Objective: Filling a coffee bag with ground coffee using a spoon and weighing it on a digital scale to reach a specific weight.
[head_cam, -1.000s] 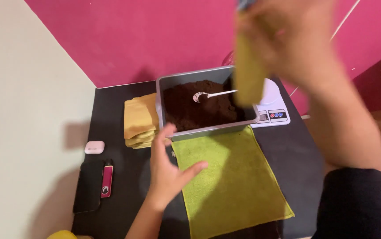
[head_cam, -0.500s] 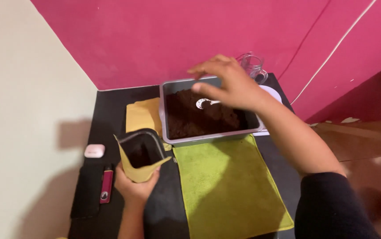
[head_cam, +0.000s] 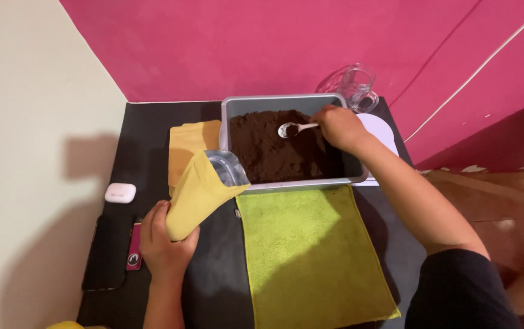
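Bare forearms, dark sleeve on right upper arm.

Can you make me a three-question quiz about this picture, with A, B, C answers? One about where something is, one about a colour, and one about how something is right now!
1. Where does the green cloth lie?
A. Inside the tray
B. On the black table, just in front of the grey tray
C. Over the glass mug

2. What colour is the pouch in the left hand?
A. Yellow
B. Blue
C. White

3. How is the pouch now?
A. Sealed flat
B. Lying on the cloth
C. Open at the top, tilted toward the tray

Answers:
1. B, the cloth lies flat on the table against the tray's near edge.
2. A, its outside is yellow and the lining silvery.
3. C, its mouth gapes while the right hand holds a spoon over the brown powder.
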